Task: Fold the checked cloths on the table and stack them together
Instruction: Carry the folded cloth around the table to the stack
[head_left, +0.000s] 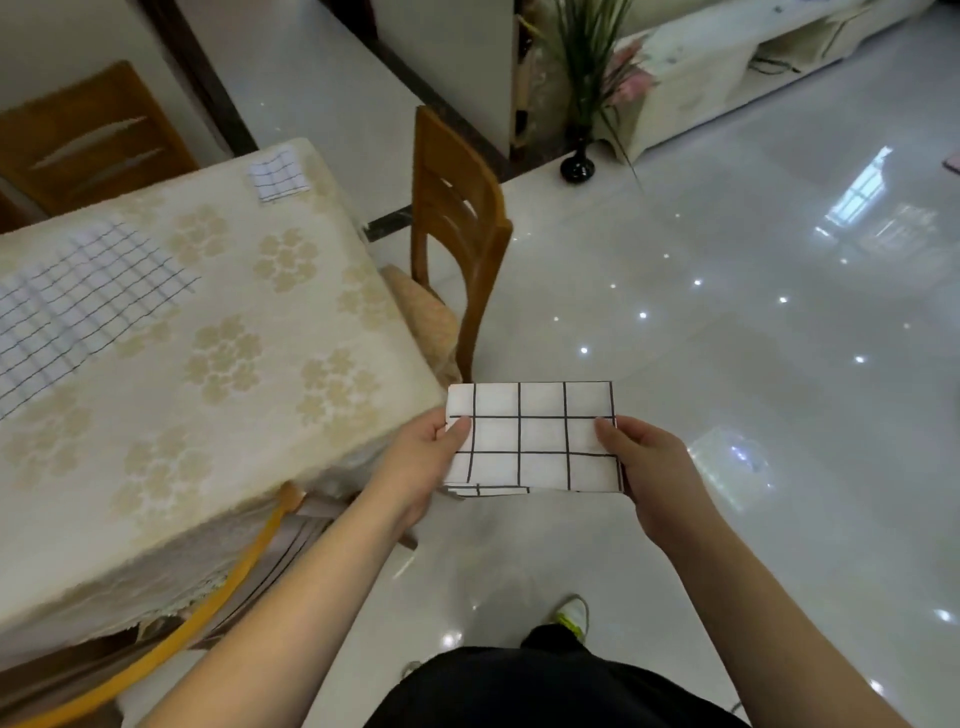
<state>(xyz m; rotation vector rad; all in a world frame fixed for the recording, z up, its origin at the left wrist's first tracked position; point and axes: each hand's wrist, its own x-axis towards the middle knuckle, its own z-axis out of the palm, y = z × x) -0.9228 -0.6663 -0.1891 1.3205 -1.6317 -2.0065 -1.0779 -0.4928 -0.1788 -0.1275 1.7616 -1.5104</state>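
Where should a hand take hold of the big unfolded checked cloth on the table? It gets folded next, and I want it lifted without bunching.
The unfolded checked cloth lies flat on the table, running off the picture's left edge. Probably pinch its two visible right-hand corners, coming from the table's near-right side. They lie free on the tablecloth, nothing covering them.

I was looking into a home dining area: a worktop under a cream floral cloth, wooden dining chairs, glossy white floor tiles, and a potted plant at upper right.
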